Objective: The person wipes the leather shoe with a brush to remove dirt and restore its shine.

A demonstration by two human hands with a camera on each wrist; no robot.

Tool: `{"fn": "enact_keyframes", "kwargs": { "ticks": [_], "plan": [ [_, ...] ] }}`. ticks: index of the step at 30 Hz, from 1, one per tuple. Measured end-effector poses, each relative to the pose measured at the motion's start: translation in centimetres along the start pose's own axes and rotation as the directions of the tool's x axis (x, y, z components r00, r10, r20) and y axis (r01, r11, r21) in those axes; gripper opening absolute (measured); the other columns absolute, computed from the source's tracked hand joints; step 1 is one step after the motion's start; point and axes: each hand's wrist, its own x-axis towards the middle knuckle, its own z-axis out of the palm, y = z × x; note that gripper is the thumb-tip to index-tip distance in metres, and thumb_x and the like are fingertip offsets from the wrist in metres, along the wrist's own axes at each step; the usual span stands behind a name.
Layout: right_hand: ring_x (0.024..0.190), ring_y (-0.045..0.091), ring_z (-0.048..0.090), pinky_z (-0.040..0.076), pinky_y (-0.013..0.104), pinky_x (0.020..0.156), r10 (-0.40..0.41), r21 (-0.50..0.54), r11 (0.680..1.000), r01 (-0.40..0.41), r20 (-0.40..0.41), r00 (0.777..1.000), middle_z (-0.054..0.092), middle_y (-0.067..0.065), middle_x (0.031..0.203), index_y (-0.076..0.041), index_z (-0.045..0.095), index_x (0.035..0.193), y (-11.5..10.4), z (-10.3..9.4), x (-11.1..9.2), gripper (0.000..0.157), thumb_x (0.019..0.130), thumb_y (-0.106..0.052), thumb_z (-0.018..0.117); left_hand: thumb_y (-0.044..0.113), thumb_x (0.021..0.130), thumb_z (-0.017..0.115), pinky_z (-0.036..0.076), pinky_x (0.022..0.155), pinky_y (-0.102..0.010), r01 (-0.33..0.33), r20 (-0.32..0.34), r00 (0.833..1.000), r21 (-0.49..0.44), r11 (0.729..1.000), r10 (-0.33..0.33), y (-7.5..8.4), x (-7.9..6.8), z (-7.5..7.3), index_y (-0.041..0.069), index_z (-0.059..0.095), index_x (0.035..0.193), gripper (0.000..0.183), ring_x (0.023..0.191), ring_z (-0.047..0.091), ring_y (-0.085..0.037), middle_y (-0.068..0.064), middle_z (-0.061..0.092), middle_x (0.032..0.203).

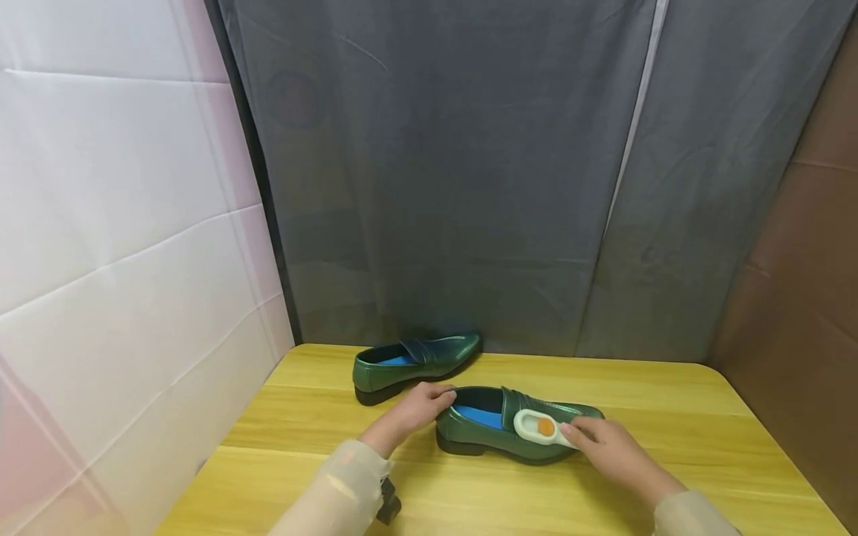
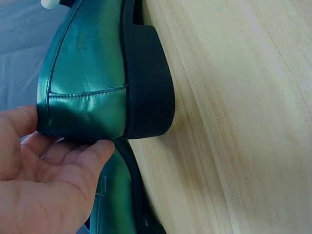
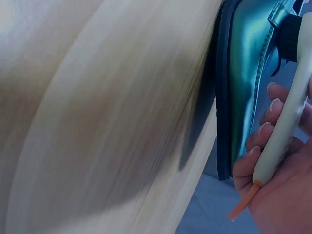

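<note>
A glossy green loafer with a blue insole and black sole stands on the table, toe to the right. My left hand holds it at the heel; in the left wrist view its fingertips lie against the heel's back. My right hand grips a white-handled brush with an orange button, its head against the loafer's near side by the strap. Dark bristles show against the upper in the right wrist view, and an orange loop hangs from the handle's end.
The matching green loafer stands behind and to the left, near the table's back edge. The wooden table has rounded back corners. A grey curtain hangs behind, a white panel at left and a brown one at right.
</note>
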Motion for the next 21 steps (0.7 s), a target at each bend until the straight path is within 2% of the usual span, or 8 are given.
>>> {"fn": "enact_keyframes", "kwargs": {
  "ticks": [2, 5, 6, 9, 12, 16, 21],
  "plan": [
    [0.068, 0.012, 0.049, 0.041, 0.031, 0.06, 0.024, 0.004, 1.0, -0.024, -0.01, 1.0, 0.054, -0.005, 0.073, -0.021, 0.06, 0.086, -0.2, 0.0, 0.1, 0.041, 0.091, -0.056, 0.04, 0.029, 0.095, 0.048, 0.034, 0.098, -0.046, 0.008, 0.002, 1.0, -0.011, 1.0, -0.008, -0.1, 0.0, 0.0, 0.004, 0.054, 0.127, 0.041, 0.122, 0.041, -0.031, -0.013, 0.051, 0.128],
    [0.087, 0.02, 0.057, 0.045, 0.04, 0.075, 0.062, 0.004, 0.998, -0.062, -0.052, 0.997, 0.062, 0.0, 0.092, -0.016, 0.063, 0.102, -0.3, -0.1, 0.5, 0.049, 0.09, -0.057, 0.039, 0.029, 0.095, 0.048, 0.034, 0.098, -0.047, 0.008, 0.002, 1.0, -0.02, 1.0, -0.008, -0.1, 0.0, 0.0, 0.004, 0.054, 0.127, 0.041, 0.123, 0.041, -0.031, -0.013, 0.051, 0.128],
    [0.096, 0.023, 0.057, 0.044, 0.044, 0.082, 0.074, 0.001, 0.997, -0.074, -0.068, 0.995, 0.062, 0.002, 0.101, -0.014, 0.063, 0.108, -0.3, -0.1, 0.6, 0.054, 0.09, -0.058, 0.038, 0.029, 0.095, 0.048, 0.034, 0.098, -0.046, 0.01, 0.002, 1.0, -0.022, 1.0, -0.01, -0.1, 0.0, 0.0, 0.004, 0.054, 0.127, 0.041, 0.123, 0.041, -0.03, -0.013, 0.051, 0.128],
    [0.103, 0.029, 0.054, 0.041, 0.049, 0.085, 0.103, 0.005, 0.995, -0.103, -0.099, 0.99, 0.061, 0.007, 0.11, -0.01, 0.062, 0.114, -0.2, -0.3, 1.3, 0.062, 0.09, -0.06, 0.035, 0.028, 0.095, 0.048, 0.034, 0.098, -0.046, 0.008, 0.003, 1.0, -0.024, 1.0, -0.008, -0.1, -0.1, -0.1, 0.004, 0.054, 0.127, 0.04, 0.122, 0.041, -0.03, -0.013, 0.051, 0.128],
    [0.086, 0.023, 0.056, 0.044, 0.041, 0.074, 0.15, 0.01, 0.989, -0.15, -0.1, 0.984, 0.062, 0.005, 0.093, -0.01, 0.064, 0.102, -0.4, -0.3, 1.9, 0.06, 0.09, -0.06, 0.034, 0.028, 0.095, 0.048, 0.035, 0.098, -0.045, 0.012, 0.005, 1.0, -0.02, 1.0, -0.011, 0.0, -0.2, -0.2, 0.004, 0.054, 0.127, 0.04, 0.122, 0.042, -0.029, -0.013, 0.052, 0.128],
    [0.067, 0.018, 0.046, 0.037, 0.032, 0.059, 0.216, 0.001, 0.976, -0.216, -0.071, 0.974, 0.05, 0.002, 0.071, -0.008, 0.06, 0.089, -1.4, -0.2, 2.7, 0.055, 0.093, -0.056, 0.032, 0.028, 0.095, 0.048, 0.035, 0.098, -0.046, 0.013, 0.007, 1.0, -0.019, 1.0, -0.013, -0.2, -0.3, -0.3, 0.003, 0.053, 0.127, 0.041, 0.122, 0.041, -0.031, -0.014, 0.051, 0.128],
    [0.056, 0.018, 0.039, 0.033, 0.03, 0.052, 0.265, 0.018, 0.964, -0.265, -0.042, 0.963, 0.046, 0.004, 0.064, -0.007, 0.057, 0.08, -2.3, 0.1, 3.7, 0.054, 0.096, -0.052, 0.031, 0.028, 0.096, 0.048, 0.035, 0.097, -0.047, 0.007, 0.009, 1.0, -0.026, 1.0, -0.007, -0.4, -0.4, -0.4, 0.002, 0.053, 0.127, 0.041, 0.122, 0.041, -0.032, -0.015, 0.051, 0.128]
  ]
}}
